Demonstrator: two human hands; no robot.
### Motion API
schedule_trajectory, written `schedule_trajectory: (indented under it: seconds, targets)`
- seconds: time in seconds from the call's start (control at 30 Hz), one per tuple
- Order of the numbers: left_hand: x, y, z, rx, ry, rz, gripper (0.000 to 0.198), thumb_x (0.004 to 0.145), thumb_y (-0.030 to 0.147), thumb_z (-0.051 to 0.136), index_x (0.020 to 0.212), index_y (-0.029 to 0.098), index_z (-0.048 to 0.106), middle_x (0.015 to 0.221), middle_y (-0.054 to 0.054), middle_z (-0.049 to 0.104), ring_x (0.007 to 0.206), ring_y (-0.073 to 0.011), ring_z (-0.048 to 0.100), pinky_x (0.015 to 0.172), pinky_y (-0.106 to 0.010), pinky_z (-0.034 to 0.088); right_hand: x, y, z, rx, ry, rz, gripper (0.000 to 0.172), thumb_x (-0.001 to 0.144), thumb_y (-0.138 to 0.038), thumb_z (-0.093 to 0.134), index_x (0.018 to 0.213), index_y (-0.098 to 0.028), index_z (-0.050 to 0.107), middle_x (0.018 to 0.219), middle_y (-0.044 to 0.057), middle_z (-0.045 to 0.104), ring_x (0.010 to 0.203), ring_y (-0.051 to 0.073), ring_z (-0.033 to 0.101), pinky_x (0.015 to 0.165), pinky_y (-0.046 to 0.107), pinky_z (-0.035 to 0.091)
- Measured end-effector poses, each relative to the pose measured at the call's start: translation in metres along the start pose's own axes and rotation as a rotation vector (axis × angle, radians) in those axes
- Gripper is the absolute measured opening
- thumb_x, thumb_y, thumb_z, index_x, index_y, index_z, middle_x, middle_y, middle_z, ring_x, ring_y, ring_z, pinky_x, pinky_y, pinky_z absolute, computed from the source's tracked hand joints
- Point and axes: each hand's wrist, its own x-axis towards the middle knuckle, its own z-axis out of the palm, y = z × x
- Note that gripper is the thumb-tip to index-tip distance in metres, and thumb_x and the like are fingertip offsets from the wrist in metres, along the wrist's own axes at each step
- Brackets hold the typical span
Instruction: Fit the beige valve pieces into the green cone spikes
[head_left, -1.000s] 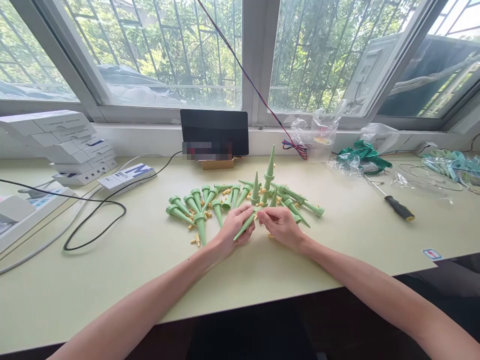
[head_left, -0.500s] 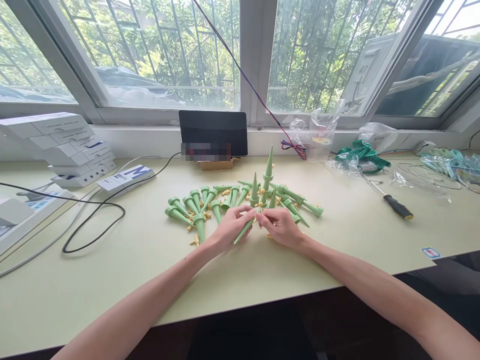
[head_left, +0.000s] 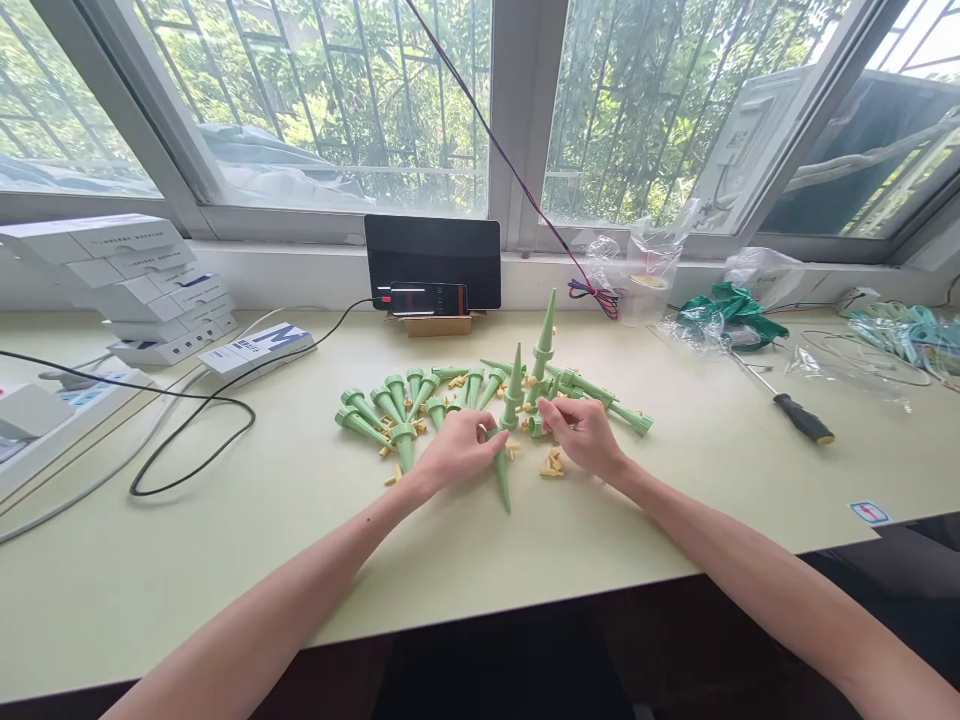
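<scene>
My left hand (head_left: 454,452) is closed round the wide end of a green plastic spike (head_left: 503,482), whose tip points down toward me just above the table. My right hand (head_left: 583,436) reaches into the pile of green spikes (head_left: 390,410), its fingers pinched on the end of one lying spike (head_left: 535,427). Two spikes stand upright behind my hands, a tall one (head_left: 544,335) and a shorter one (head_left: 514,385). Small tan connector pieces (head_left: 552,465) lie scattered among the spikes and beside my right hand.
White boxes (head_left: 142,290) are stacked at the left by a power strip (head_left: 45,420) and a looping black cable (head_left: 187,440). A dark screen (head_left: 433,262) with a phone leans on the sill. At the right lie a screwdriver (head_left: 795,415) and plastic bags (head_left: 645,265).
My left hand swung the held spike so its tip now points toward me instead of down-left. My right hand left that spike and moved up into the pile.
</scene>
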Motion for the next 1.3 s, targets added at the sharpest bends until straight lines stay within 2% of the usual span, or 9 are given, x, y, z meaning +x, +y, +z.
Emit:
schedule_trajectory:
  seconds: [0.17,0.33,0.47,0.57,0.83,1.0,1.1,1.3]
  targets:
    - [0.001,-0.005,0.002,0.16,0.101,0.044,0.027,0.08,0.041,0.061,0.063,0.019,0.06,0.053,0.0,0.05,0.053,-0.0154,0.045,0.05,-0.026,0.029,0.0,-0.001,0.0,-0.03,0.007,0.006,0.055,0.097,-0.055,0.045,0.055,-0.019,0.051,0.046,-0.004,0.035,0.045,0.011,0.03,0.049,0.028,0.027]
    - [0.0,-0.003,0.0,0.173,0.184,0.041,0.027,0.085,0.045,0.058,0.075,0.02,0.062,0.051,0.002,0.049,0.052,-0.0155,0.047,0.053,-0.026,0.031,0.001,-0.001,-0.001,-0.027,0.022,-0.008,0.053,0.097,-0.052,0.046,0.055,-0.019,0.05,0.047,-0.004,0.035,0.046,0.01,0.03,0.049,0.028,0.027]
    - [0.004,-0.003,-0.005,0.145,0.301,0.042,0.03,0.088,0.043,0.055,0.07,0.02,0.059,0.049,0.003,0.046,0.048,-0.0137,0.043,0.054,-0.026,0.032,0.003,0.0,-0.003,0.015,0.057,0.012,0.044,0.096,-0.05,0.05,0.064,-0.02,0.053,0.052,-0.004,0.039,0.048,0.011,0.032,0.048,0.027,0.028]
    - [0.008,-0.008,-0.007,0.113,0.346,0.047,0.032,0.088,0.041,0.054,0.064,0.02,0.056,0.046,0.004,0.042,0.046,-0.0126,0.04,0.055,-0.026,0.033,0.004,0.0,-0.005,0.02,0.059,0.02,0.037,0.094,-0.049,0.053,0.071,-0.02,0.056,0.056,-0.003,0.042,0.05,0.012,0.035,0.049,0.027,0.03]
    - [0.012,-0.014,-0.003,0.108,0.371,0.1,0.037,0.09,0.04,0.051,0.059,0.02,0.052,0.05,0.003,0.044,0.048,-0.0128,0.038,0.056,-0.027,0.031,0.005,0.008,-0.004,-0.136,-0.073,-0.043,0.027,0.093,-0.039,0.055,0.087,-0.02,0.072,0.05,-0.004,0.045,0.045,0.012,0.035,0.051,0.028,0.032]
    - [0.011,-0.014,0.001,0.137,0.361,0.118,0.037,0.091,0.038,0.051,0.06,0.02,0.051,0.05,0.003,0.044,0.049,-0.0129,0.038,0.056,-0.027,0.03,0.002,0.013,0.0,-0.234,-0.163,-0.017,0.026,0.092,-0.032,0.054,0.097,-0.02,0.077,0.048,-0.006,0.039,0.045,0.011,0.034,0.052,0.027,0.029]
    - [0.01,-0.014,0.002,0.141,0.347,0.118,0.035,0.092,0.037,0.05,0.061,0.019,0.052,0.051,0.003,0.047,0.049,-0.0128,0.04,0.056,-0.027,0.03,0.0,0.01,0.003,-0.305,-0.178,-0.003,0.024,0.091,-0.028,0.056,0.101,-0.02,0.077,0.048,-0.007,0.038,0.046,0.011,0.034,0.054,0.026,0.031]
    - [0.008,-0.014,0.006,0.157,0.338,0.134,0.034,0.092,0.036,0.05,0.063,0.019,0.053,0.051,0.004,0.047,0.048,-0.0122,0.04,0.057,-0.027,0.032,0.0,0.008,0.008,-0.407,-0.167,0.029,0.023,0.091,-0.026,0.057,0.103,-0.02,0.076,0.049,-0.005,0.045,0.046,0.012,0.038,0.055,0.025,0.033]
